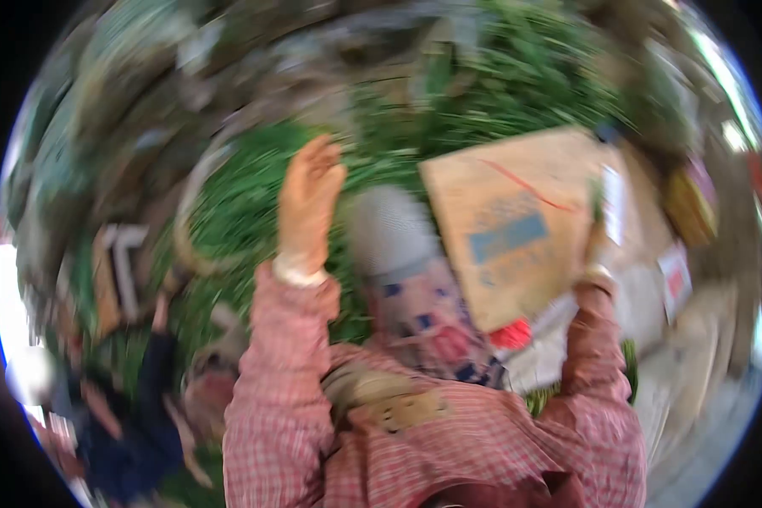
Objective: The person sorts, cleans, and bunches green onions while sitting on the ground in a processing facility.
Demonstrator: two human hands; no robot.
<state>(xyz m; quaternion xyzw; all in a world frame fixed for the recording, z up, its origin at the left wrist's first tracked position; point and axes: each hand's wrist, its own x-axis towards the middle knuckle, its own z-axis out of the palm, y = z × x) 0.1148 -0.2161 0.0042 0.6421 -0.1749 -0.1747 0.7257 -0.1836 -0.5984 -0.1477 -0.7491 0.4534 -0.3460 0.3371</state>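
Across the top and centre of the frame, blurred heaps of greens (525, 85). At right, a white object (612, 203), too smeared to identify, apparently in the closed right hand (599, 245), likely gripped low to leave its upper part free. Just beside, a tilted cardboard piece (508, 229), perhaps propped by the patterned-cloth leg (423, 313). Upper left of centre, above the greens, the left hand (305, 203), half open, fingers loosely bent, with no visible hold. At lower left, a person in dark clothes (144, 423).
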